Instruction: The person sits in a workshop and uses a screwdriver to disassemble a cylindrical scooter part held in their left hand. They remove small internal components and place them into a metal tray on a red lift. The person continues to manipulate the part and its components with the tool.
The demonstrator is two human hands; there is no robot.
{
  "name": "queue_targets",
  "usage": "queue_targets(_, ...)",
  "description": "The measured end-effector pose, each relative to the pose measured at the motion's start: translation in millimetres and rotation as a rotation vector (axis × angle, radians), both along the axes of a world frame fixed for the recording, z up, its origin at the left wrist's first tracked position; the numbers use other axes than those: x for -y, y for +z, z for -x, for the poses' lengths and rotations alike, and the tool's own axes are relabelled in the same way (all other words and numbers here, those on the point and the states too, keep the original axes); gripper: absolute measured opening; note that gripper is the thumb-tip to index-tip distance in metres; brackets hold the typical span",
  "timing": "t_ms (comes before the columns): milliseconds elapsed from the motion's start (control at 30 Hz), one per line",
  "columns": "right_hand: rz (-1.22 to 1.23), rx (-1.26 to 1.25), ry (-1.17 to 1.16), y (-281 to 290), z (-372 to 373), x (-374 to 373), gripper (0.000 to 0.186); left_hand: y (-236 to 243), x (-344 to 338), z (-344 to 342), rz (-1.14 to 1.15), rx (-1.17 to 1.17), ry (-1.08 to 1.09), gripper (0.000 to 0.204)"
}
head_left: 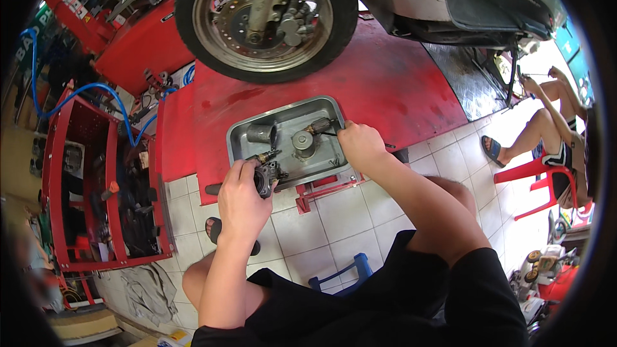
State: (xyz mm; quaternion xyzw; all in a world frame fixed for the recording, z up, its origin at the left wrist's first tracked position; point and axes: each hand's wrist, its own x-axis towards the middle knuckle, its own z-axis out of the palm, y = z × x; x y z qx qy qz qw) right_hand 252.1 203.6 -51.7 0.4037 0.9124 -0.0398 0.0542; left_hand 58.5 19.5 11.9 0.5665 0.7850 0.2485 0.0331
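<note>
My left hand (239,194) is closed round a metal carburetor (263,180) with a dark round bore, at the near left corner of a grey metal tray (283,110). At the tray's right rim, my right hand (362,146) is closed on a thin dark rod-like tool (329,133). One end of this tool points into the tray, and the other sticks out past the hand. Its exact kind is hidden by my fingers. Inside the tray lie a hollow grey cylinder (261,132) and a round-topped metal part (303,144) beside a smaller fitting (318,126).
The tray sits at the near edge of a red lift platform (398,103), below a scooter's front wheel (267,22). To the left stands a red tool cart (109,180) with a blue hose (83,87). Someone sits on a red stool (536,183) at right. A blue stool (344,273) is near my legs.
</note>
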Motion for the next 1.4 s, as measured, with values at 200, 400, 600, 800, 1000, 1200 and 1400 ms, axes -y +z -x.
queue_targets(200,-0.01,0.017,0.03,5.3,-4.9,6.9,0.013,1.1,9.7,8.2,-0.015,-0.019,0.009,0.044)
queue_targets(400,-0.004,0.047,0.048,12.6,-19.9,13.5,0.011,-3.1,14.4,12.2,0.012,-0.017,0.031,0.043)
queue_targets(600,-0.004,0.053,0.05,29.1,-30.9,21.8,0.009,-8.4,15.8,13.8,0.041,-0.037,0.044,0.043)
queue_targets(800,-0.054,-0.022,0.075,16.3,-19.5,10.4,0.008,-10.0,14.5,10.0,0.039,-0.037,0.034,0.044)
queue_targets(1000,-0.032,0.024,0.069,13.6,-6.5,11.2,0.012,-11.6,13.5,10.0,0.02,-0.04,0.016,0.043)
queue_targets(1200,-0.028,0.051,0.071,17.5,-13.5,19.6,0.013,-8.1,16.9,11.8,-0.035,-0.055,0.007,0.044)
queue_targets(1400,-0.057,0.0,0.073,12.5,-11.3,14.0,0.012,-8.4,15.7,8.7,-0.049,-0.046,-0.006,0.043)
